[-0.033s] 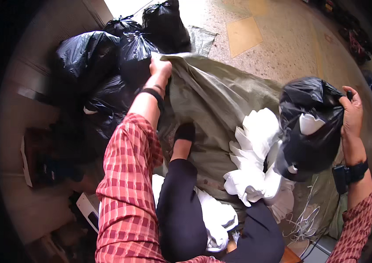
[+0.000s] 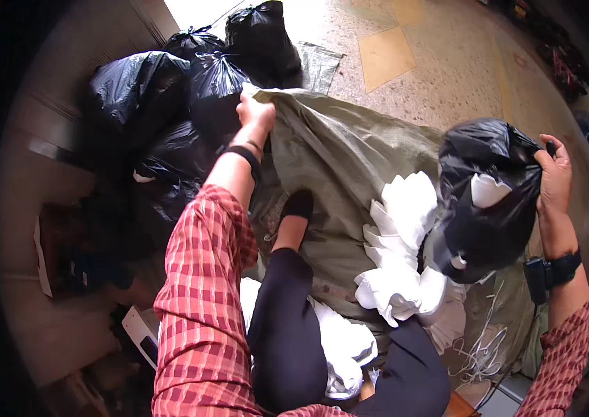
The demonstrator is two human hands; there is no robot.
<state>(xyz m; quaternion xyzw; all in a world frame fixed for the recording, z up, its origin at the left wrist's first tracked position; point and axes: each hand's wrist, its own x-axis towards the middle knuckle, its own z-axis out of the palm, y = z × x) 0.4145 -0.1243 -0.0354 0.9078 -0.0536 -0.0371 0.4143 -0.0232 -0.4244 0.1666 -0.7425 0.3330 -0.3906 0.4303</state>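
Note:
My left hand (image 2: 257, 115) is closed on the edge of an olive-green woven sheet (image 2: 350, 139), pulling it up into folds. My right hand (image 2: 555, 177) grips the side of a black plastic bag (image 2: 492, 226), which hangs in the air. White pieces show through two gaps in that bag. A small dark thing sticks out near my right fingertips; I cannot tell what it is. Just left of the bag, nested stacks of white scallop-edged pieces (image 2: 405, 215) lie on the sheet. More white pieces (image 2: 343, 340) lie between my legs.
Several full black bags (image 2: 138, 83) stand at the far left, some tied at the top. Tangled white string (image 2: 482, 358) lies at the lower right. A clear plastic sheet (image 2: 319, 62) rests on the speckled floor (image 2: 447, 76). Dark clutter fills the left side.
The black bag in my right hand has shifted slightly left and up. My left hand has moved a little down with the sheet's edge.

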